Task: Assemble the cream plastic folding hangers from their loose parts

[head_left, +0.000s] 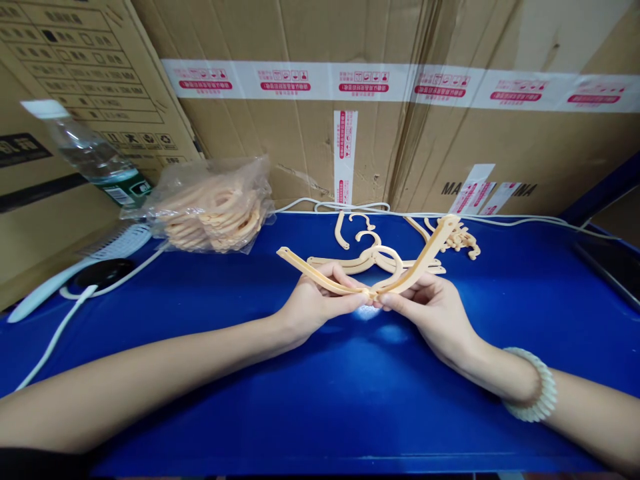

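Observation:
A beige plastic folding hanger (417, 270) is held up over the blue table, its two arms spread in a V with a ring-like hook between them. My left hand (320, 297) pinches the left arm near the centre joint. On the other side of the joint, my right hand (430, 307) grips the right arm with thumb and fingers. Both thumbs meet close to the joint, and the fingers behind are partly hidden. Just beyond my hands lie more hanger arms (345, 265) with a loose hook (369, 235). A single arm piece (341, 231) rests farther back.
A pile of small hooks (465, 241) lies at back right. To the left are a plastic bag of beige parts (215, 213), a water bottle (95, 153), a pale hairbrush (75, 270) and a black round device (105, 272). Cardboard boxes (280, 147) wall the back; a white cable (500, 219) runs along them.

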A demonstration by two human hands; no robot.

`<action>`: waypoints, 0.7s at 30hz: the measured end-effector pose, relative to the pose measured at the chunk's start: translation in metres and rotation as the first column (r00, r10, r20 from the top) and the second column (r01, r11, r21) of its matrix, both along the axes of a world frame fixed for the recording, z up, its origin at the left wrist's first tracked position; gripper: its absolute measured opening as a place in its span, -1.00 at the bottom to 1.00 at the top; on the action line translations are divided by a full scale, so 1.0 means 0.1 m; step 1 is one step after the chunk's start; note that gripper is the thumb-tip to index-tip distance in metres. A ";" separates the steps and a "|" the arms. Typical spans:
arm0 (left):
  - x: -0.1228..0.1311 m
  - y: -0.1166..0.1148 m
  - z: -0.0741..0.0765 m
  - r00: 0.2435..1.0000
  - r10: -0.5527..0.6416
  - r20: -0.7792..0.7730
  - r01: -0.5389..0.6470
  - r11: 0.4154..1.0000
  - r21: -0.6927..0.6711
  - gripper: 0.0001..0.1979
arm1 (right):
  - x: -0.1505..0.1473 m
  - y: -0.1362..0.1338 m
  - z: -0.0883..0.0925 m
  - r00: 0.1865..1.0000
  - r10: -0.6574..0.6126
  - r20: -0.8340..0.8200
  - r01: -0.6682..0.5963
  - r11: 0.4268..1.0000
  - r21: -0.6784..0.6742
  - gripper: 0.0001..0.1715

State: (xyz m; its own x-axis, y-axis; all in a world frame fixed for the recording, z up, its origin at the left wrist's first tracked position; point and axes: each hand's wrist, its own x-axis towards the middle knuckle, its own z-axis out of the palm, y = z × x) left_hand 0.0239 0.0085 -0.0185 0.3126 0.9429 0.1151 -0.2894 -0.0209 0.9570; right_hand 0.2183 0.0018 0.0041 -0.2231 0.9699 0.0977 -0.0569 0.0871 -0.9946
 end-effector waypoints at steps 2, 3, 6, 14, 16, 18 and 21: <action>0.00 0.01 -0.02 0.999 -0.025 0.048 0.026 1.000 -0.017 -0.66 | 0.00 0.00 0.00 1.000 -0.001 -0.009 0.001 1.000 0.006 -0.77; 0.00 0.01 -0.02 0.997 -0.036 0.065 0.037 0.999 -0.022 -0.66 | 0.00 0.00 -0.01 1.000 -0.005 -0.012 0.005 1.000 0.007 -0.77; 0.00 0.01 0.00 0.993 -0.064 0.097 0.066 0.998 -0.022 -0.67 | -0.01 0.00 -0.01 1.000 -0.005 -0.026 0.005 1.000 0.005 -0.76; 0.02 0.01 0.03 0.981 -0.097 0.166 0.102 0.995 -0.021 -0.66 | -0.01 0.03 -0.05 0.990 0.058 -0.132 -0.059 0.998 -0.008 -0.79; 0.02 0.01 0.03 0.979 -0.100 0.178 0.105 0.994 -0.020 -0.66 | -0.01 0.03 -0.06 0.988 0.069 -0.135 -0.071 0.997 -0.009 -0.81; 0.03 0.01 0.03 0.979 -0.089 0.181 0.094 0.995 -0.020 -0.65 | 0.00 0.03 -0.07 0.990 0.066 -0.124 -0.068 0.998 -0.014 -0.82; 0.03 0.02 0.03 0.981 -0.071 0.179 0.078 0.997 -0.031 -0.64 | -0.01 0.03 -0.07 0.992 0.052 -0.117 -0.055 0.998 -0.022 -0.82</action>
State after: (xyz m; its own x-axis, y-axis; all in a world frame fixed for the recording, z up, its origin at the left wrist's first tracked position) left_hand 0.0268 0.0103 -0.0151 0.3598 0.9224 0.1402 -0.4540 0.0418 0.8900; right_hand 0.2169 0.0047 -0.0026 -0.2628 0.9595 0.1014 -0.1763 0.0555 -0.9828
